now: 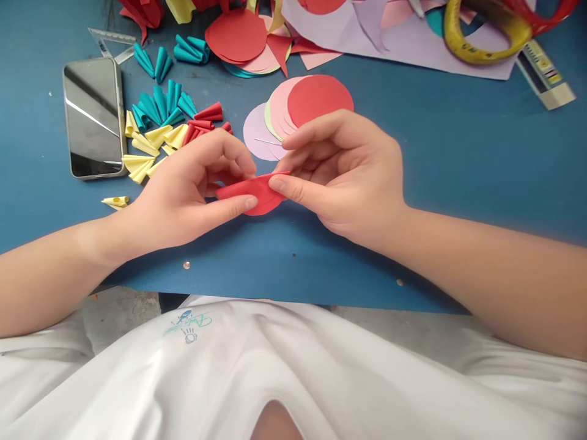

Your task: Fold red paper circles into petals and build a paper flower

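Observation:
A red paper piece (257,192), folded over, is held between both hands just above the blue table (458,165). My left hand (192,189) pinches its left end with thumb and fingers closed. My right hand (343,171) pinches its right end, fingers curled. Just behind the hands lies a fanned stack of paper circles (316,98), red on top over pink, pale green and lilac.
A phone (94,116) lies at the left. Beside it are several folded paper cones in teal (158,104), yellow (147,146) and red (208,116). More paper circles (238,36), lilac sheets (413,43), a yellow tape measure (481,46) and a ruler (545,73) fill the back.

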Demonstrator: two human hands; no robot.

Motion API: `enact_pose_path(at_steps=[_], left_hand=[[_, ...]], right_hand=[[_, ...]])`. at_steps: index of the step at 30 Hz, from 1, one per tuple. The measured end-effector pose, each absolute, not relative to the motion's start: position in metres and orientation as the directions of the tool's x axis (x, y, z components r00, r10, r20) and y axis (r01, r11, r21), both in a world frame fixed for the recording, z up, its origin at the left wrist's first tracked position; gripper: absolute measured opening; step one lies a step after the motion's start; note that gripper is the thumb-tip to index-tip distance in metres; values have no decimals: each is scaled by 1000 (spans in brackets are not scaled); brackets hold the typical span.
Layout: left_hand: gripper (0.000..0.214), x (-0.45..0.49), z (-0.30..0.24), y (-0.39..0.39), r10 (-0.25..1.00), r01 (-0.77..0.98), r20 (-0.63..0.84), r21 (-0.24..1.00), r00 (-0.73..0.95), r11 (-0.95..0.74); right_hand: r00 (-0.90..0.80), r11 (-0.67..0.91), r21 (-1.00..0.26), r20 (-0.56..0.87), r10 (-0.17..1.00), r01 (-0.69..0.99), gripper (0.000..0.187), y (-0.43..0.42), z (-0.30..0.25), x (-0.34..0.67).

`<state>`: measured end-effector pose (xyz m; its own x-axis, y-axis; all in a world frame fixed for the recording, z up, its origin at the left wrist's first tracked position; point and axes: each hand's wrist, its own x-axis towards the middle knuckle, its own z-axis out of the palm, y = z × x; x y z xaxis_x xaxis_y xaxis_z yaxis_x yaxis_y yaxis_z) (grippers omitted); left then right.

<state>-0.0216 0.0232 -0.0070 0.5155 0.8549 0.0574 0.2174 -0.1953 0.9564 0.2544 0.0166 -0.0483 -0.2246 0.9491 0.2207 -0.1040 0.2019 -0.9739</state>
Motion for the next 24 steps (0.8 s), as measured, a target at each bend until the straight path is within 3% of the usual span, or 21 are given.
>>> enact_pose_path(at_steps=[13, 20, 24], left_hand=[[54, -11, -3, 25, 868, 198, 27, 970, 496, -144], [42, -9, 2, 22, 880, 223, -12, 969, 475, -107], [48, -11, 1, 22, 867, 218, -1, 968, 499, -125]], right_hand=[[-251, 138, -982, 168, 953, -131, 64, 16, -46, 257], [-245, 155, -980, 182, 952, -125, 65, 24, -52, 257], [-268, 144, -983, 171, 948, -118, 64, 21, -45, 257]])
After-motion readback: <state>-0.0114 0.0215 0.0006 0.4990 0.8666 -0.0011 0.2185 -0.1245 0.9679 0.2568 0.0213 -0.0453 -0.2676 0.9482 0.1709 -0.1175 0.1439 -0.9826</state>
